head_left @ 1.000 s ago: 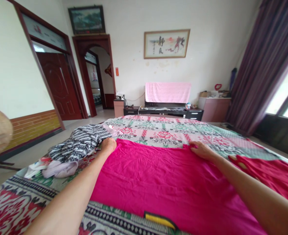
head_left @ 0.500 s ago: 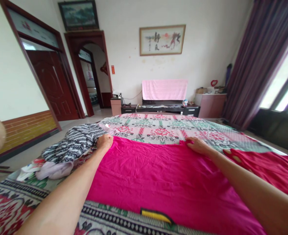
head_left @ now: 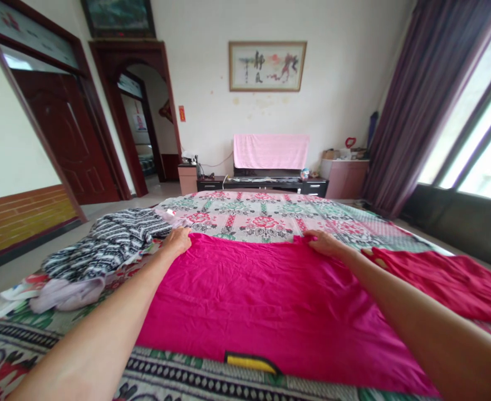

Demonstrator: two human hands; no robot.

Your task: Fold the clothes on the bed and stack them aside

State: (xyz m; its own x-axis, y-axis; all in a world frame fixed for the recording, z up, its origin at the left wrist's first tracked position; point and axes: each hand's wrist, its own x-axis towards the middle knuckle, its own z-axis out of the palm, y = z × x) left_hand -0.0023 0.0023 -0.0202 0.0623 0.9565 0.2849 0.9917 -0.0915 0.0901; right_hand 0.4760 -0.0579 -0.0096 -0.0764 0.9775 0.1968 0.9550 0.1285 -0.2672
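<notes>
A bright pink cloth (head_left: 254,301) lies spread flat on a bed with a floral cover (head_left: 270,214). My left hand (head_left: 177,240) is closed on the cloth's far left corner. My right hand (head_left: 323,243) pinches the far edge near the right corner, where the cloth bunches up a little. Both arms stretch forward over the cloth. A small yellow and black tag (head_left: 249,362) sits at the cloth's near edge.
A black-and-white patterned garment (head_left: 107,245) and pale clothes (head_left: 65,292) are heaped on the bed's left side. A red garment (head_left: 441,281) lies at the right. Beyond the bed stand a low dark cabinet (head_left: 266,184) with a pink towel (head_left: 270,150), doorways left, curtains right.
Both hands stay on the cloth's far edge. The right hand has gathered the edge into a small fold. The view has shifted left and slightly down.
</notes>
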